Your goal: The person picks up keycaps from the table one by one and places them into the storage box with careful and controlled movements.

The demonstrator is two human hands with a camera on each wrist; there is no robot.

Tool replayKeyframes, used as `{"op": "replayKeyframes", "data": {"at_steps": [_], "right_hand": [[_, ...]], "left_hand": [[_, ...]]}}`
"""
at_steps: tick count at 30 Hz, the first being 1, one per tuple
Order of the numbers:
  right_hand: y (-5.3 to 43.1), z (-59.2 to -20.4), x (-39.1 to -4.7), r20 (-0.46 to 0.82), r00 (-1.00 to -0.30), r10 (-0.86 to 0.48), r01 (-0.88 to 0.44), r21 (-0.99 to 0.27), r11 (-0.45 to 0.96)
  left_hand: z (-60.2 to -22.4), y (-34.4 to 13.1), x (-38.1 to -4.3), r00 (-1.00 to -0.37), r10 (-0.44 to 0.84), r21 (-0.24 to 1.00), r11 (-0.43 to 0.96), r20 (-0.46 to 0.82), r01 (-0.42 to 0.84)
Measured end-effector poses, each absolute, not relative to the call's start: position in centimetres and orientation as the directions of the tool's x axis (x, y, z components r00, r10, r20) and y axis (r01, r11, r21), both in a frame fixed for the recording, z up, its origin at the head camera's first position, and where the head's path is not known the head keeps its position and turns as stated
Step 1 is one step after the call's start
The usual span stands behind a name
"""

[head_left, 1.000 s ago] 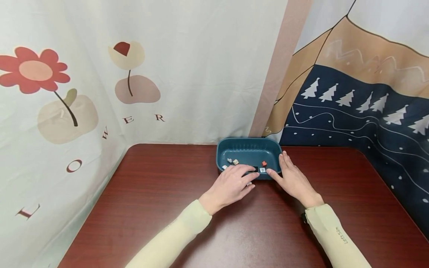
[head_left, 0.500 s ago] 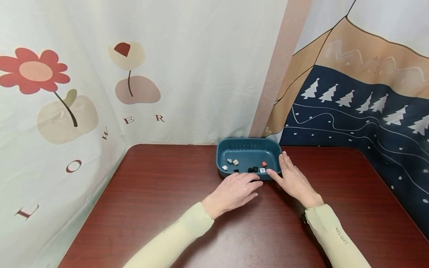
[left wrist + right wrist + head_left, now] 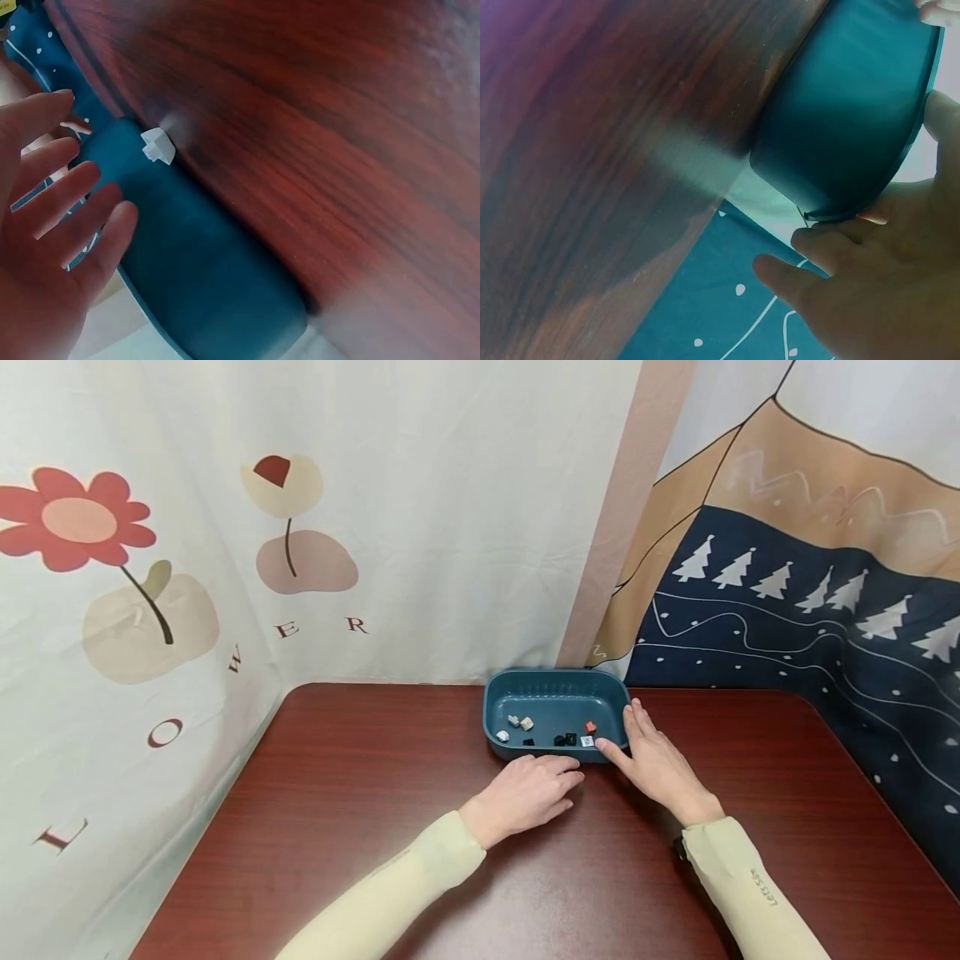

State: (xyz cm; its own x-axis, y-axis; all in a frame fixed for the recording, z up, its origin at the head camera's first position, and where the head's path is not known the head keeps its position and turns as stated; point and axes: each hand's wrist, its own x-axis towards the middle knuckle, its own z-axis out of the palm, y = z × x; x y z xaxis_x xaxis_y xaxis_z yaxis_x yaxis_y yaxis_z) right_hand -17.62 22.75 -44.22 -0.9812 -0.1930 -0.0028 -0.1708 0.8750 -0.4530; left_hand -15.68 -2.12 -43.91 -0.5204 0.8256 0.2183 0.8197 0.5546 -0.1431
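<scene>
A teal plastic bin [image 3: 558,683] stands at the table's far edge. Just in front of its near wall hovers my left hand [image 3: 525,793], fingers loosely extended and holding nothing. My right hand [image 3: 658,768] rests at the bin's right front corner, thumb at the front rim, straight fingers along the right side. Inside lie small pieces: a white one [image 3: 503,736], a grey one [image 3: 513,721], a cream one [image 3: 527,723], a red one [image 3: 591,727], several black ones [image 3: 572,738] and a printed white square [image 3: 587,742]. A white angular piece [image 3: 159,146] by the bin's outer wall shows only in the left wrist view.
The reddish-brown table [image 3: 360,752] has rounded far corners. Behind it hangs a pale curtain [image 3: 450,527] with flower prints, and to the right a dark blue one [image 3: 750,618] with white trees. The bin sits close against the curtain.
My left hand has drawn back from over the front rim toward the near side, uncovering black pieces in the bin. The right hand and bin have stayed put.
</scene>
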Motion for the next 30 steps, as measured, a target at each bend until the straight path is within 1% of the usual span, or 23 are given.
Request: {"op": "replayKeyframes", "data": {"at_steps": [4,10,18,24,30], "right_hand": [[22.8,-44.2,-17.6,-0.002,-0.981,-0.195,-0.173,-0.453,0.874],[22.8,-44.3,-17.6,0.006,-0.981,-0.196,-0.178,-0.448,0.876],[22.8,-44.3,-17.6,0.015,-0.98,-0.197,-0.183,-0.443,0.877],[22.8,-44.2,-17.6,0.009,-0.981,-0.196,-0.179,-0.447,0.876],[22.9,-44.3,-17.6,-0.002,-0.98,-0.198,-0.176,-0.452,0.874]], "left_hand": [[-44.1,-1.8,-15.8,-0.533,0.823,-0.153,0.563,0.195,0.812],[-44.3,-1.4,-15.9,-0.566,0.814,-0.137,0.581,0.132,0.803],[-44.5,-1.1,-16.0,-0.583,0.809,-0.124,0.588,0.074,0.799],[-44.9,-1.1,-16.1,-0.591,0.804,-0.123,0.594,0.062,0.795],[-45.1,-1.4,-15.8,-0.589,0.804,-0.129,0.595,0.082,0.794]]}}
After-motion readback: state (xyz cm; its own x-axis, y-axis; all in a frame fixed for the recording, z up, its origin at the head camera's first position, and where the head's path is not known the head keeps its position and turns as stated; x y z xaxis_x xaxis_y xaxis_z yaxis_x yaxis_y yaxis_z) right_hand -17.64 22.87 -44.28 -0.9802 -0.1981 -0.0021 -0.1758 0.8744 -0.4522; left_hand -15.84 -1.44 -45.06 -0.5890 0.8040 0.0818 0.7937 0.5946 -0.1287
